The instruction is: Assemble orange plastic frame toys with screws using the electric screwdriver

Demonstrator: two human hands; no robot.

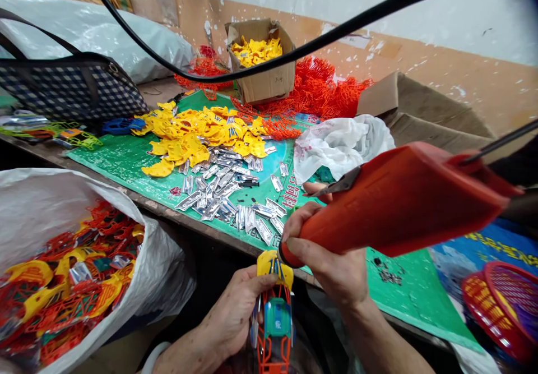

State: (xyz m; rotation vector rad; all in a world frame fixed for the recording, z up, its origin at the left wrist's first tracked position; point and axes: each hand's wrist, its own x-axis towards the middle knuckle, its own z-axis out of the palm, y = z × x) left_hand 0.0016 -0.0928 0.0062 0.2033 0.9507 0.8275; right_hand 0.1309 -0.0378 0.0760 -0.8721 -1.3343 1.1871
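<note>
Toy buggy (277, 319) pinched by fingers of left hand (233, 308), seemingly to steady yellow hood (265, 266) beneath red power screwdriver (390, 208); right hand (342, 273) fingers curl around it.

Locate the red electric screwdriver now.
Right of centre in the head view, the red electric screwdriver is in the right hand, its nose at the toy car in the left hand.

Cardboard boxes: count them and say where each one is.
2. One cardboard box, holding yellow plastic parts, stands near the wall; the other cardboard box, flaps open, sits right of the white plastic bag. More may be hidden.
</note>
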